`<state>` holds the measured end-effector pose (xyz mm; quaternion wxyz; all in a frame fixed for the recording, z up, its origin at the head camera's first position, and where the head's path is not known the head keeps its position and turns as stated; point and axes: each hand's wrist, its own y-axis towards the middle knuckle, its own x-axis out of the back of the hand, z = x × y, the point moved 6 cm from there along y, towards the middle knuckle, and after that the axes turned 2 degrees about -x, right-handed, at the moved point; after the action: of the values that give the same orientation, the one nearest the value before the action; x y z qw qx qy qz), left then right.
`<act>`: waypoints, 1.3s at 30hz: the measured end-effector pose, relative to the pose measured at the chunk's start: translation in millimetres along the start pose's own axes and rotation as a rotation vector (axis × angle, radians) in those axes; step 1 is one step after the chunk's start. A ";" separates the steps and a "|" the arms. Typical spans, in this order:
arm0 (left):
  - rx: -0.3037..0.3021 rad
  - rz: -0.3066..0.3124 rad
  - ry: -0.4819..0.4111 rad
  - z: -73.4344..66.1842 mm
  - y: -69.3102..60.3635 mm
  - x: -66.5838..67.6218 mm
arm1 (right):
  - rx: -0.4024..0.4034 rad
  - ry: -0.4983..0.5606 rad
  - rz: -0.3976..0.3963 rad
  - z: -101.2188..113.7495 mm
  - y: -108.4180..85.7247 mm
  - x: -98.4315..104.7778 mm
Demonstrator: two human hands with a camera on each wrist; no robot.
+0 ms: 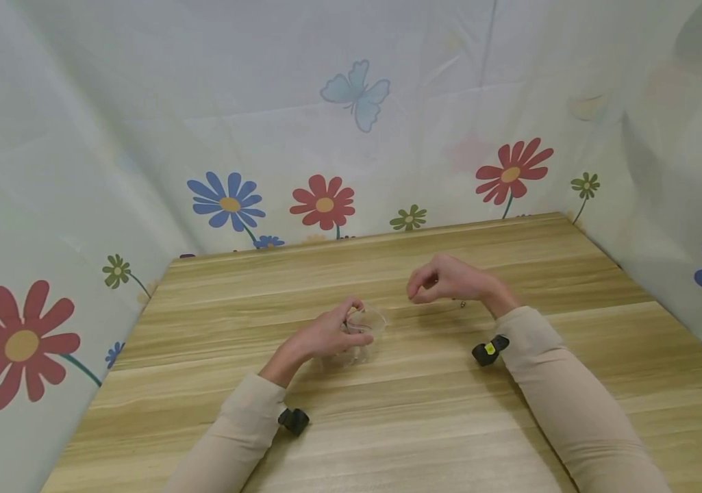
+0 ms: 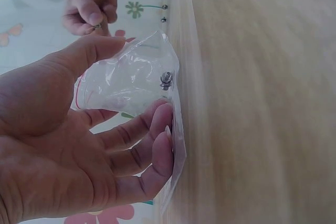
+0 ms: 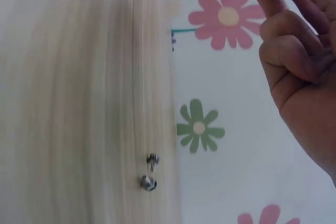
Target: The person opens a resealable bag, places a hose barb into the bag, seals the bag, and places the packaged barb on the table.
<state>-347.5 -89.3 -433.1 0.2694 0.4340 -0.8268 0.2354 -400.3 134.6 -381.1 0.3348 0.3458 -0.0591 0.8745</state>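
Note:
My left hand (image 1: pixel 337 333) holds a clear zip bag (image 2: pixel 126 77) by its edges, thumb on one side and curled fingers on the other, so the mouth gapes. The bag touches the wooden table (image 1: pixel 357 424). Inside it, near the lower side, lies a small metal screw (image 2: pixel 166 80). Up and to the right of the bag, my right hand (image 1: pixel 446 279) is raised over the table, thumb and forefinger pinching a tiny metal piece (image 2: pixel 97 26), seemingly another screw. Its fingertips are cut off in the right wrist view. Below that hand, loose screws (image 3: pixel 148 183) lie on the tabletop.
A pale curtain (image 1: pixel 252 123) printed with flowers and a butterfly hangs behind the table and along both sides. Small black camera mounts (image 1: pixel 490 350) sit at both wrists, close above the wood.

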 end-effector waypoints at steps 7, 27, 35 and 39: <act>-0.001 0.001 -0.015 -1.2 -1.4 0.2 | 0.028 0.023 -0.034 6.4 8.2 -10.0; -0.003 0.003 0.007 -2.0 -2.0 0.6 | 0.096 -0.014 -0.091 43.4 25.4 -42.3; 0.001 0.006 -0.005 -3.6 -3.1 0.5 | 0.124 -0.035 -0.078 32.7 33.8 -51.8; -0.005 0.005 -0.002 -4.2 -3.2 0.7 | 0.131 -0.053 -0.077 33.3 35.0 -53.1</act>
<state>-344.1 -88.8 -429.1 0.2692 0.4315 -0.8287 0.2335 -375.0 67.6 -385.7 0.3429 0.3922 0.0027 0.8536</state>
